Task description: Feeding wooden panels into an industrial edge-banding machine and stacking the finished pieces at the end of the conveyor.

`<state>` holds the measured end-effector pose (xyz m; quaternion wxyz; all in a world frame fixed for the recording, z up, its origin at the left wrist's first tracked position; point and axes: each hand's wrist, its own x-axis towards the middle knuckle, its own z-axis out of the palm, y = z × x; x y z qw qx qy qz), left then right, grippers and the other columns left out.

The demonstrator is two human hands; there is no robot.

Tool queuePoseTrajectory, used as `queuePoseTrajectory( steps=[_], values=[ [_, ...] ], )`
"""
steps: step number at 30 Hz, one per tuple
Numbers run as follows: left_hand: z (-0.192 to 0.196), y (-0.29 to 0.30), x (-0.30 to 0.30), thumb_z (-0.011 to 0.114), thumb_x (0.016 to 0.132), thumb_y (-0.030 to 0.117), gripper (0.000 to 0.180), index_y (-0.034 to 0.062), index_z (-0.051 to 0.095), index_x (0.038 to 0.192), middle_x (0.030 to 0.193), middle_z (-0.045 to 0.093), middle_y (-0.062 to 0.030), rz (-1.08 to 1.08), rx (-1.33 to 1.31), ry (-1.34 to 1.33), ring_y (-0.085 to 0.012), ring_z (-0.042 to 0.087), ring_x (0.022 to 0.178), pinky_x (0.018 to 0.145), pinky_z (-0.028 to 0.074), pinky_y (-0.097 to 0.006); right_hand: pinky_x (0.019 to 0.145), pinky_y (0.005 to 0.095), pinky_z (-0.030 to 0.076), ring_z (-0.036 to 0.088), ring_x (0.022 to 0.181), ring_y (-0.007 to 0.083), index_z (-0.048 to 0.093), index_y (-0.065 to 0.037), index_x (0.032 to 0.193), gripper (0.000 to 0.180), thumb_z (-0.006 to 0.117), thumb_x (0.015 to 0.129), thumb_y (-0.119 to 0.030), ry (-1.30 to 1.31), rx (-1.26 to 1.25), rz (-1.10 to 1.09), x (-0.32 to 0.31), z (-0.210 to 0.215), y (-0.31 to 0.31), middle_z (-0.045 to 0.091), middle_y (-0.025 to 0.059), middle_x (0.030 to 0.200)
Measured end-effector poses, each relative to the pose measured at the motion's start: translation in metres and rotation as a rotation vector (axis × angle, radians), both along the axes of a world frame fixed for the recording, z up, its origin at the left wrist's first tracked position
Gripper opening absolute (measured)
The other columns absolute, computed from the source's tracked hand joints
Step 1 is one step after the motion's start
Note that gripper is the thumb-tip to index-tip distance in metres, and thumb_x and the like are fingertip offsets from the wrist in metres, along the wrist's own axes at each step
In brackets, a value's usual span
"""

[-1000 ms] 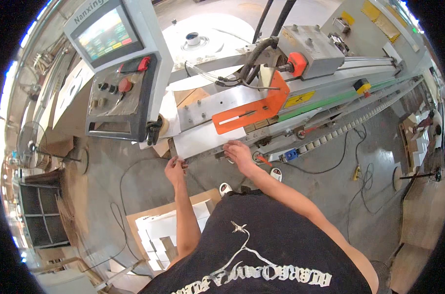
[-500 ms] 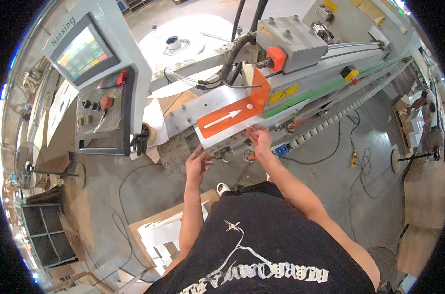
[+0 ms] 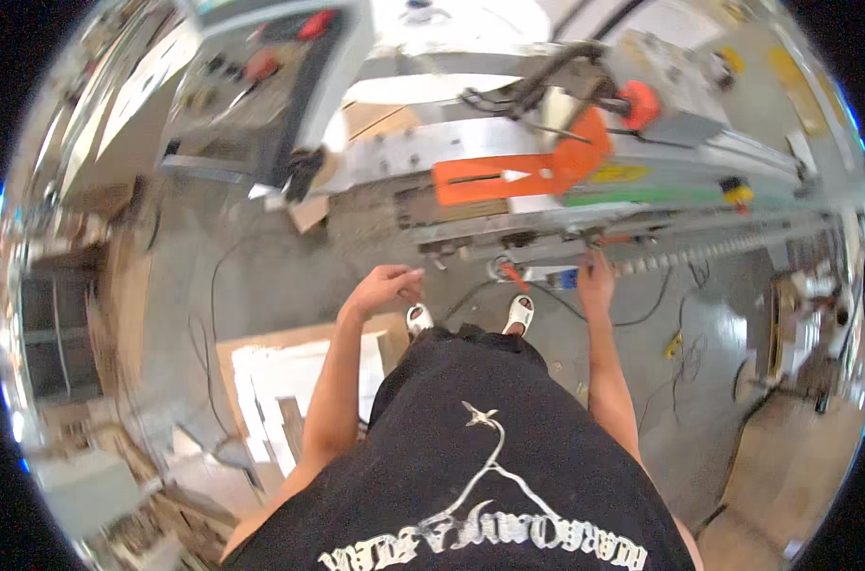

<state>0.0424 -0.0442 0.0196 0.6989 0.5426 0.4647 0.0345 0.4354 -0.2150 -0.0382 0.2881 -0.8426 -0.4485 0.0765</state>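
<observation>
My left hand (image 3: 390, 288) hangs in the air in front of the machine, apart from it. Its fingers are loosely bent, somewhat apart, and nothing shows in them. My right hand (image 3: 597, 278) reaches up to the machine's front edge, beside a blue part (image 3: 564, 279); its fingertips are smeared by motion, so any grip is unclear. Beyond my hands, an orange guard (image 3: 494, 179) with a white arrow lies over the machine's grey bed (image 3: 394, 157). A small piece of white panel (image 3: 537, 204) shows below the guard's right part.
A control console (image 3: 252, 105) stands at the upper left. A roller track (image 3: 699, 252) runs off to the right. White panels (image 3: 323, 366) lie on a brown board at my lower left. Cables (image 3: 651, 309) trail over the floor.
My view has swung down and right. Both hands have spread apart; the left has come away from the white panel, which now shows less and farther right under the guard.
</observation>
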Motion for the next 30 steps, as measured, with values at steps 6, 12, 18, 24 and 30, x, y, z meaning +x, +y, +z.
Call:
queuePoseTrajectory(
  steps=[6, 12, 18, 24, 30],
  values=[
    [-0.172, -0.065, -0.238, 0.066, 0.082, 0.053, 0.059, 0.0038, 0.061, 0.114, 0.096, 0.067, -0.0153, 0.339, 0.062, 0.858, -0.0281, 0.067, 0.088, 0.080, 0.053, -0.042, 0.105, 0.0525, 0.029, 0.048, 0.121, 0.0343, 0.062, -0.008, 0.104, 0.019, 0.054, 0.089, -0.016, -0.418, 0.042, 0.146, -0.011, -0.018, -0.022, 0.061, 0.0111, 0.117],
    [-0.222, -0.124, -0.297, 0.071, 0.059, 0.075, 0.126, 0.0048, 0.018, 0.148, 0.148, 0.013, -0.0362, 1.086, -0.338, 1.194, -0.0509, 0.035, 0.129, 0.101, 0.039, -0.052, 0.109, 0.0501, 0.027, 0.048, 0.121, 0.0325, 0.065, -0.008, 0.106, 0.025, 0.050, 0.092, -0.022, -0.502, -0.042, 0.107, -0.008, -0.034, -0.016, 0.062, 0.0105, 0.119],
    [-0.236, -0.118, -0.276, 0.076, 0.053, 0.073, 0.141, 0.0038, 0.000, 0.150, 0.140, 0.022, -0.0420, 1.415, -0.418, 1.185, -0.0509, 0.039, 0.127, 0.102, 0.039, -0.051, 0.100, 0.0470, 0.036, 0.055, 0.109, 0.0307, 0.064, -0.008, 0.101, 0.020, 0.051, 0.091, -0.020, -0.661, -0.052, 0.170, 0.013, -0.045, -0.016, 0.063, 0.0079, 0.109],
    [-0.217, -0.138, -0.297, 0.084, 0.052, 0.060, 0.142, 0.0045, -0.002, 0.150, 0.142, 0.023, -0.0389, 1.511, -0.365, 1.061, -0.0459, 0.044, 0.123, 0.101, 0.040, -0.053, 0.104, 0.0494, 0.035, 0.049, 0.120, 0.0375, 0.058, -0.002, 0.117, 0.032, 0.056, 0.088, -0.016, -0.396, -0.066, 0.181, -0.018, -0.025, -0.004, 0.056, 0.0203, 0.125],
    [-0.113, -0.148, -0.282, 0.076, 0.067, 0.054, 0.111, 0.0079, 0.015, 0.148, 0.139, 0.027, -0.0266, 1.466, -0.361, -0.097, -0.0412, 0.045, 0.119, 0.093, 0.038, -0.067, 0.093, 0.0397, 0.046, 0.058, 0.109, 0.0318, 0.056, -0.002, 0.120, 0.036, 0.061, 0.086, -0.015, 0.393, -0.067, 0.477, -0.148, 0.026, 0.042, 0.058, 0.0188, 0.120]
  ],
)
